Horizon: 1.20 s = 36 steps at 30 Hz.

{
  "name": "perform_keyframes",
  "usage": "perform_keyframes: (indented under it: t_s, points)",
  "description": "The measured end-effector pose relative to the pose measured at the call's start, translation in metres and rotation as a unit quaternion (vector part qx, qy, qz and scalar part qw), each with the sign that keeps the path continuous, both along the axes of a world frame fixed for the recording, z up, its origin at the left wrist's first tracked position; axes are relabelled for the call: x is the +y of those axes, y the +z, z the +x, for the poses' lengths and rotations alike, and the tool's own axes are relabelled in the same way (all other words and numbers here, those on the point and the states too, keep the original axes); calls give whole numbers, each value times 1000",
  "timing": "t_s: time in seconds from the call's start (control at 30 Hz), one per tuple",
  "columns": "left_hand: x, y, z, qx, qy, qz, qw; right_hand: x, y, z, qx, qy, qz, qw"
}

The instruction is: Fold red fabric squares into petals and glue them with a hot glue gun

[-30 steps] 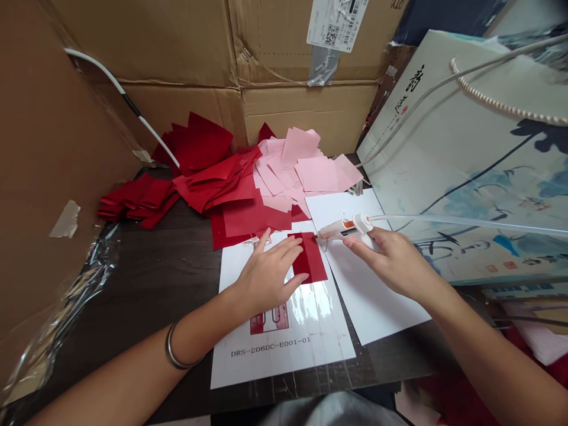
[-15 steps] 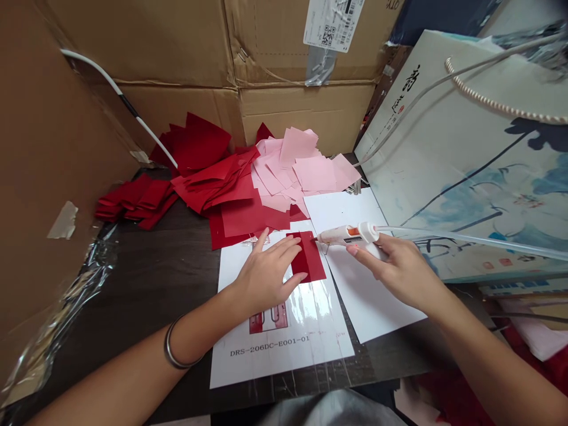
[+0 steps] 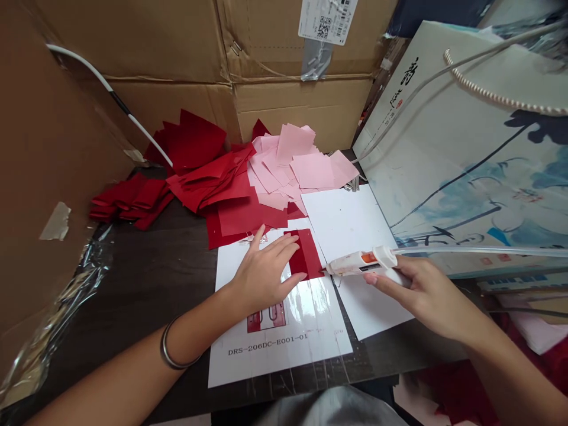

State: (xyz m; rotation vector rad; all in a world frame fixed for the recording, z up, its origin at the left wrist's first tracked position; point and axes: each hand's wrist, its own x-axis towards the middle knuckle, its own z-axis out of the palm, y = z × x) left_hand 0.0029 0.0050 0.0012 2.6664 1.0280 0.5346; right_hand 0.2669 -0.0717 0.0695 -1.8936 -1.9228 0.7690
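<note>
My left hand (image 3: 267,267) lies with its fingers stretched out, fingertips and thumb resting on a small red fabric piece (image 3: 313,254). That piece has a fold or overlap line down it and sits on a shiny printed sheet (image 3: 248,370) with a picture and a code on it. In my right hand (image 3: 421,290) is a white glue gun (image 3: 359,263), gripped by its handle. Its nozzle tip is at the lower right corner of the red piece. A clear glue stick (image 3: 479,251) runs out from the gun's back end.
Behind the sheet lie heaps of red fabric pieces (image 3: 231,177) and pink pieces (image 3: 306,160). Folded red pieces (image 3: 133,200) sit at the left. A plain white sheet (image 3: 341,219), metal clips (image 3: 352,184), a large paper bag (image 3: 465,165) and cardboard boxes (image 3: 173,112) surround the workspace.
My right hand has brought the glue gun down and slightly right, its tip passing from the red piece's upper right corner to its lower right corner. My left hand stays on the piece.
</note>
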Motion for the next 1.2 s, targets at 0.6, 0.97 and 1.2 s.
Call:
perform_keyframes:
  t_s: [0.6,0.97,1.2]
  points:
    - [-1,1,-1,1,-4,-5,1000,4,0,1,-21,9,-20,1000]
    - [-1,0,-2,-4,-3,-11,1000,7,-3,-2,-33,3,0,999]
    - [-1,0,-1,-9,-3,-11,1000,9,-7,-1,-54,1,38,998]
